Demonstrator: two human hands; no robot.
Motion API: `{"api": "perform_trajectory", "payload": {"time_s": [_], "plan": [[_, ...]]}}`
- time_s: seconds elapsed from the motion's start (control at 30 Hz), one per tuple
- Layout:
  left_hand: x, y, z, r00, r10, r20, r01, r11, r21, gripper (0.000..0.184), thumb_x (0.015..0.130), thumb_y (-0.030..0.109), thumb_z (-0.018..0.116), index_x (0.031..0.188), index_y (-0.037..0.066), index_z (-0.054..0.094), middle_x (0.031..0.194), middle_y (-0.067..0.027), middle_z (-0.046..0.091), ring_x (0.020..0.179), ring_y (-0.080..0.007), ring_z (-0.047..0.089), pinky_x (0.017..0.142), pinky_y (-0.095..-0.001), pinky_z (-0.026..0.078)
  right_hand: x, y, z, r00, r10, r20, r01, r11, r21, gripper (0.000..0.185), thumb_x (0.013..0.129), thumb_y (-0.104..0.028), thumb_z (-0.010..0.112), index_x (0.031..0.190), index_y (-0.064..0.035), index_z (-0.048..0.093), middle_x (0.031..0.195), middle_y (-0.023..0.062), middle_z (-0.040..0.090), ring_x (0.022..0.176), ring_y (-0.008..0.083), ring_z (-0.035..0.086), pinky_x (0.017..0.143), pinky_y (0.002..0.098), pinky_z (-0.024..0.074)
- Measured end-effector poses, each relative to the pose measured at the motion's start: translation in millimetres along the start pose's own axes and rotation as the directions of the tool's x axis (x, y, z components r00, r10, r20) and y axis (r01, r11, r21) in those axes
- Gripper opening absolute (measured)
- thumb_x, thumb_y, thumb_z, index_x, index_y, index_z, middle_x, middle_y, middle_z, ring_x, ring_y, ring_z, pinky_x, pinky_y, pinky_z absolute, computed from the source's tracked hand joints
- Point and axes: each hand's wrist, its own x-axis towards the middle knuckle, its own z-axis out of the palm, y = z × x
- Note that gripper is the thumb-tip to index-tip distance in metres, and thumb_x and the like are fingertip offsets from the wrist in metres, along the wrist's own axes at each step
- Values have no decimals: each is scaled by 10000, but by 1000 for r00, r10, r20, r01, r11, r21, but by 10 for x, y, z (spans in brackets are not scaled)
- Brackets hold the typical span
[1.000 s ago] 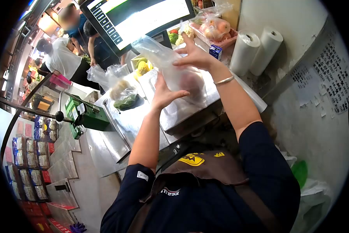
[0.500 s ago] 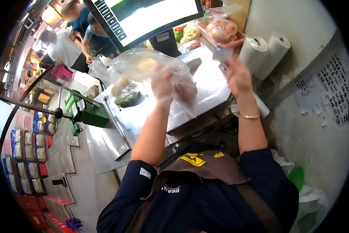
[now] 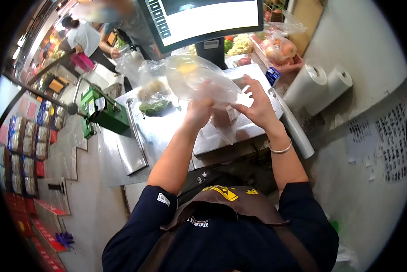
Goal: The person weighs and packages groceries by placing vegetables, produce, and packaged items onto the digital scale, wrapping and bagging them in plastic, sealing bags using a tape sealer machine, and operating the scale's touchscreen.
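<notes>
A clear plastic bag (image 3: 180, 84) with something yellowish inside is held above the metal scale plate (image 3: 212, 144). My left hand (image 3: 199, 112) is closed around the gathered near side of this bag. At the bag's right side, my right hand (image 3: 258, 106) has its fingers spread and curved, the thumb touching or very close to the plastic. A small white label (image 3: 233, 112) shows by that thumb. Left of the held bag, another clear bag (image 3: 154, 90) with pale round produce rests on the counter, by a bag of leafy greens (image 3: 155, 108).
A screen (image 3: 208, 20) stands behind the scale. To the right are plastic bag rolls (image 3: 307, 81), a blue box (image 3: 272, 76) and a pink basket (image 3: 285, 65) with bagged onions. A green device (image 3: 104, 109) sits left. Another person's hand (image 3: 115, 53) is across the counter.
My right hand has come left and down from beside the bag rolls to the bag's side. My left hand keeps its grip on the bag. The camera view has shifted.
</notes>
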Motion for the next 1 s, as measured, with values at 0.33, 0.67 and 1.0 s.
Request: {"api": "perform_trajectory", "payload": {"time_s": [0.33,0.67,1.0], "plan": [[-460,529,97,895,446,-30,-404,835,373,381,744,98,667,1071,19,488,969,-61,541,880,-135,535,755,-274,462,867,-1192,624,809,-527,261,476,847,235,133,734,-55,666,844,4,619,686,86,575,594,161,544,545,255,437],[-872,867,-1264,517,598,613,-581,-281,764,151,750,107,639,899,86,627,798,-82,592,724,-191,578,633,-309,474,347,-573,2299,654,-66,753,-36,992,118,986,522,-346,818,1315,-35,323,1385,164,236,1275,316,251,1052,413,233],[-1410,1944,-2243,950,210,231,-162,-301,940,110,656,120,605,734,43,615,774,-171,583,748,-311,581,650,-384,481,563,-711,4473,939,-301,165,301,953,24,494,677,-262,682,1096,-52,528,982,119,564,947,249,542,826,370,428]]}}
